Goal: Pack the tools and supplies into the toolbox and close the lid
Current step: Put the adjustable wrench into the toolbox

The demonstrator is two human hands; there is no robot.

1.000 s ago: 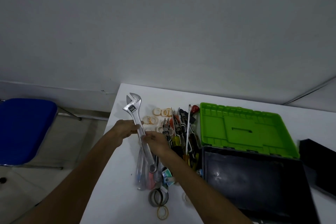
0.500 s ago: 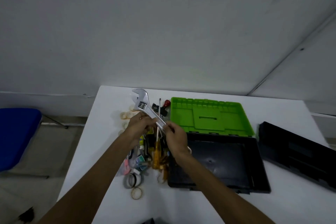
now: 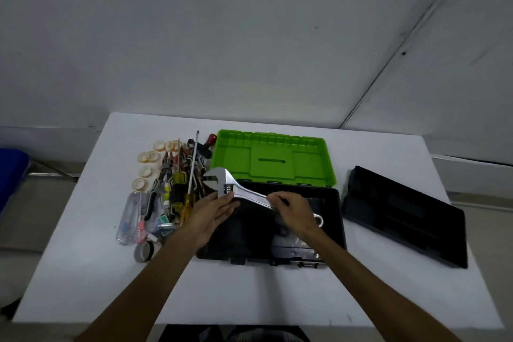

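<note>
The black toolbox (image 3: pixel 330 225) lies open on the white table (image 3: pixel 388 286), its green lid (image 3: pixel 238 158) folded back; the adjustable wrench (image 3: pixel 238 189) hangs over the tub. Left hand (image 3: pixel 211 214) supports it near the head and right hand (image 3: pixel 294 211) pinches the handle; best lower it flat along the tub's length.

- A single view, from a camera worn on the person's head, looking forward and down.
- The white bench (image 3: pixel 83 272) fills the lower half of the frame; a bare wall takes the upper half.
- The camera sits close: both forearms enter from the bottom edge.
- Straight lines seem bowed near the edges, probably by the wide lens.
</note>
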